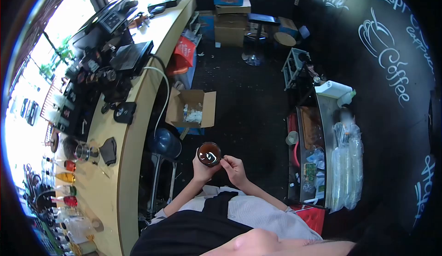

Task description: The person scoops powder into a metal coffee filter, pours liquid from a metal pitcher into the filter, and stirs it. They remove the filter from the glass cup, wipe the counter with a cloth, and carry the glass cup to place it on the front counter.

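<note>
A round dark cup (209, 154) with brown liquid and bright reflections on its surface is held in front of my body, above the dark floor. My left hand (202, 168) is wrapped round the cup's left and lower side. On the right side, my right hand (234, 167) has its fingers pinched together at the cup's edge, where a handle may be; the fingers hide that part.
On my left runs a long wooden counter (133, 164) with machines, bottles and a glass carafe. An open cardboard box (210, 110) and a blue round stool (165, 144) stand ahead-left. A shelf unit (328, 164) with plastic-wrapped cups is on the right.
</note>
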`<action>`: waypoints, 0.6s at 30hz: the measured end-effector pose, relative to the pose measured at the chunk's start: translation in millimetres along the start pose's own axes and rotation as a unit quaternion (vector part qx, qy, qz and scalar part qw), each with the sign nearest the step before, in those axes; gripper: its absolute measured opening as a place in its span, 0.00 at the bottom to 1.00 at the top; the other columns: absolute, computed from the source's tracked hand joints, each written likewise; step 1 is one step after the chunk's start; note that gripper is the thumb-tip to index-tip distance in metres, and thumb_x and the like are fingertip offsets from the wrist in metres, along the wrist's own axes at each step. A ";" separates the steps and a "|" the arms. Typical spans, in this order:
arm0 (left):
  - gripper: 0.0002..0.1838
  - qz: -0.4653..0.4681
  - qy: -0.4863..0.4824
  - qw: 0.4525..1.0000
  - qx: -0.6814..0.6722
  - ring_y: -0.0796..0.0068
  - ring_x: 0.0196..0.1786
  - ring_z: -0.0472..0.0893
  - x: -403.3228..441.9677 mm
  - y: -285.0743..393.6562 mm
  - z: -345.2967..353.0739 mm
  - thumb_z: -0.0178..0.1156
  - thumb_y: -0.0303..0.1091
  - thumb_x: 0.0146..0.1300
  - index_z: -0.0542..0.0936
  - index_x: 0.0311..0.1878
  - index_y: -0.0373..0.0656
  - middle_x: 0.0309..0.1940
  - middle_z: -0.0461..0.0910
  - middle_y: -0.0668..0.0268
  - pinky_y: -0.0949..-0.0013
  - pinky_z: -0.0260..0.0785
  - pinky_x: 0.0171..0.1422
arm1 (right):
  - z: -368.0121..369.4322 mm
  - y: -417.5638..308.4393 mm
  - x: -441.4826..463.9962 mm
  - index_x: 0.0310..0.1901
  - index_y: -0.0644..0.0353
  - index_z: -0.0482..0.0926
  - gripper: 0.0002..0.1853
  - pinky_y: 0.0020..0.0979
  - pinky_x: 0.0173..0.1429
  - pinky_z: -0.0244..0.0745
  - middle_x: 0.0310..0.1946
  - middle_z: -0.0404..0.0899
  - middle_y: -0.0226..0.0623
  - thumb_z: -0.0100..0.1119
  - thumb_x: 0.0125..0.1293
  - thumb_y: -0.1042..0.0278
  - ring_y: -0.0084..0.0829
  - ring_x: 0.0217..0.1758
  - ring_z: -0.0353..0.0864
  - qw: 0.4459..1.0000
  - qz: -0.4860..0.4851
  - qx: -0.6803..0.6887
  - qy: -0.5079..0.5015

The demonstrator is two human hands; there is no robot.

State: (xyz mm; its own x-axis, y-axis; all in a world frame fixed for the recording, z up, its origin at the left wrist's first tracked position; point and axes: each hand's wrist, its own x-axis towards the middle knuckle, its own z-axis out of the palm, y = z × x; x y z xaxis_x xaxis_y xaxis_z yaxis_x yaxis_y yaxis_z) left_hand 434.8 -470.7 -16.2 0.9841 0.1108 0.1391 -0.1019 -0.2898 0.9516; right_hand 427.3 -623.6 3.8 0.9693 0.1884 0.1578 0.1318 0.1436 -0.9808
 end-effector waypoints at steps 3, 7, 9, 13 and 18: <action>0.33 0.018 -0.024 1.000 0.002 0.67 0.46 0.84 25.0 0.6 22.1 0.78 0.31 0.39 0.74 0.51 0.39 0.42 0.82 0.60 0.65 0.75 0.53 | -21.8 1.9 15.9 0.25 0.62 0.70 0.16 0.22 0.29 0.54 0.20 0.63 0.20 0.52 0.71 0.67 0.12 0.27 0.59 1.000 0.020 0.019 0.011; 0.32 0.009 -0.054 0.999 0.001 0.67 0.47 0.84 63.8 5.7 50.2 0.77 0.30 0.39 0.74 0.51 0.39 0.43 0.82 0.59 0.65 0.75 0.53 | -51.4 11.7 43.4 0.26 0.62 0.71 0.15 0.21 0.31 0.57 0.22 0.65 0.21 0.52 0.71 0.67 0.12 0.28 0.61 0.999 0.017 0.010 0.047; 0.33 0.018 -0.066 0.998 -0.016 0.66 0.47 0.84 88.3 6.8 65.3 0.77 0.30 0.39 0.74 0.51 0.39 0.43 0.82 0.59 0.65 0.75 0.54 | -66.9 19.5 62.5 0.26 0.62 0.71 0.15 0.20 0.32 0.58 0.22 0.66 0.21 0.52 0.71 0.67 0.12 0.28 0.62 0.998 0.019 0.013 0.057; 0.34 0.051 -0.074 0.996 0.000 0.65 0.48 0.83 145.7 11.4 92.3 0.77 0.31 0.39 0.74 0.53 0.39 0.45 0.81 0.59 0.65 0.75 0.55 | -100.2 24.3 113.3 0.26 0.62 0.72 0.15 0.20 0.32 0.58 0.22 0.66 0.20 0.53 0.72 0.66 0.12 0.29 0.62 0.998 0.009 0.011 0.067; 0.34 0.070 -0.060 0.995 -0.022 0.65 0.48 0.83 226.3 13.8 130.1 0.77 0.32 0.39 0.74 0.52 0.38 0.45 0.81 0.59 0.65 0.74 0.55 | -142.4 24.5 193.0 0.26 0.61 0.71 0.15 0.21 0.30 0.55 0.22 0.64 0.19 0.52 0.72 0.66 0.11 0.27 0.59 0.998 -0.003 -0.002 0.060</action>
State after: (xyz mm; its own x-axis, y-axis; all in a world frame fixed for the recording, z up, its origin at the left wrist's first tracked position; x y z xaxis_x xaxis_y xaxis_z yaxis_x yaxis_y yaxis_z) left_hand 675.0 -573.2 -7.2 0.9699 -0.0429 0.2398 -0.2428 -0.2512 0.9370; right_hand 647.2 -722.0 -6.1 0.9865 0.0700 0.1483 0.1374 0.1408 -0.9804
